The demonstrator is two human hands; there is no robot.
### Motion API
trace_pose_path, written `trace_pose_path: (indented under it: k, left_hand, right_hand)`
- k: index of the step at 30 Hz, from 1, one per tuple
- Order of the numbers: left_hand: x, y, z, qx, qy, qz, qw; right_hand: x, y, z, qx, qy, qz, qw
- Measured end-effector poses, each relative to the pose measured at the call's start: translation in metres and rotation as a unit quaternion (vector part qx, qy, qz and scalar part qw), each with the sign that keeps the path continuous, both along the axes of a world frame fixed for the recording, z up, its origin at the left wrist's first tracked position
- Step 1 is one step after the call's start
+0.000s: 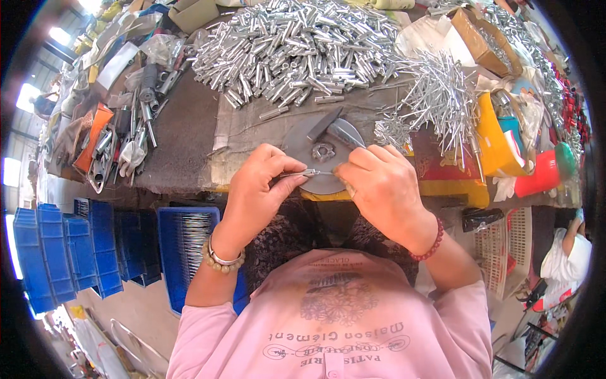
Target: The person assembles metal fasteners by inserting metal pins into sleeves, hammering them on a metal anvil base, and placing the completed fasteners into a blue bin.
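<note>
1. Head view: left hand [265, 180] pinching a slim, shiny metal fitting [308, 172], right over the round, flat grey disc [320, 184].
2. Right hand [382, 183] is curled, clamped on the fitting's thin rod-like end [326, 173].
3. Smooth silvery tubes [297, 50] piled behind, plus a spiky tangle of skinny metal rods [442, 95] off right.

Lettering [341, 346] shows on the chest of the wearer's pink shirt [246, 338], dark and upside down in this view. Nearest the picture's lower edge is a row of capitals, broken near the button placket [332, 365]. Above it runs a smaller line of capitals — set between curling scroll ornaments [281, 351] — then a bigger, arched line in upper and lower case. Past the round printed drawing [339, 300] come finer rows — small, faint, one in capitals.
</note>
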State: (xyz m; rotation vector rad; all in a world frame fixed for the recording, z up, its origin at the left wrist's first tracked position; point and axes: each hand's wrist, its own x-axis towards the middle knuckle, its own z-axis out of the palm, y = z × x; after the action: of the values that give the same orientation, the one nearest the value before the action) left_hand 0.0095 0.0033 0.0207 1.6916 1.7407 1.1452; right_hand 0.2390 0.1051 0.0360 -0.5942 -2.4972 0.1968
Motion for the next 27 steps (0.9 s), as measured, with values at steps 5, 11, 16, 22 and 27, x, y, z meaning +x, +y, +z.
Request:
trace_pose_path:
  k: [5,11,16,22,27]
  left_hand:
    - [-0.001,0.000,-0.007,0.026,0.004,-0.005,1.000]
    - [0.003,0.003,-0.003,0.024,0.002,-0.001,1.000]
    - [0.002,0.001,0.000,0.027,0.015,-0.003,1.000]
    - [0.005,-0.001,-0.002,0.009,0.010,0.008,1.000]
    - [0.005,-0.001,-0.002,0.037,0.046,0.006,0.998]
  right_hand:
    - [0.001,0.003,0.000,0.003,-0.007,0.014,1.000]
    - [-0.003,0.003,-0.003,0.019,-0.018,0.024,0.999]
    - [-0.003,0.000,-0.008,0.020,0.003,0.016,1.000]
    - [0.058,0.028,-0.002,-0.037,0.053,-0.173,0.983]
    - [0.090,0.038,-0.009,-0.147,0.026,-0.241,0.959]
